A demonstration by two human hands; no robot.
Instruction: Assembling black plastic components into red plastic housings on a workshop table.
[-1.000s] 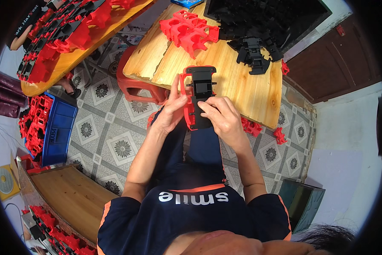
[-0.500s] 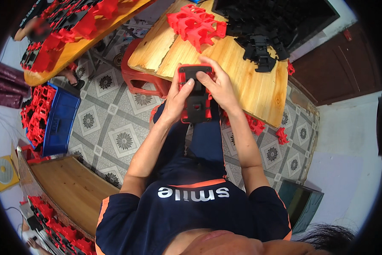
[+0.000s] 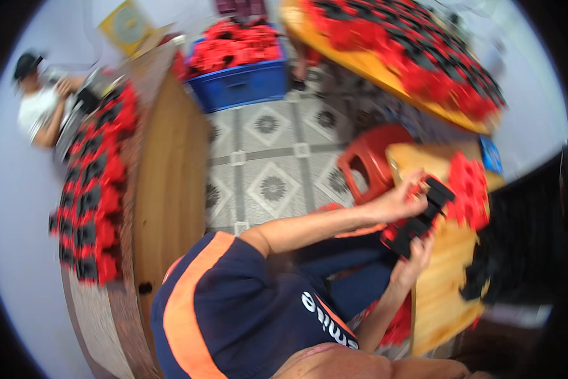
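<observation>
Black-and-red plastic part (image 3: pixel 420 218), a long flat moulded piece with a black body and a red frame showing at its lower end, sits between both hands over the near edge of the pale wooden table (image 3: pixel 439 297). Compared with a second ago the whole view has swung round: the head has turned hard, so the table that lay ahead now sits at the right edge and the picture is smeared with motion. The grip itself has not changed; the part remains in both hands, which suggests the work on it goes on while the person glances aside. The left hand (image 3: pixel 401 201) curls its fingers round the upper side of the part, and the right hand (image 3: pixel 415 256) closes on its lower end from beneath.

Just beyond lies a heap of bright red parts (image 3: pixel 470 192), glossy and ribbed. A red plastic stool (image 3: pixel 371 165) stands beside the table on patterned grey floor tiles (image 3: pixel 277 161). Farther off, a blue crate (image 3: pixel 243 79) brims with red pieces, and a long wooden bench (image 3: pixel 167 189) carries rows of black-and-red units. Another person (image 3: pixel 41 107) works at the far left.
</observation>
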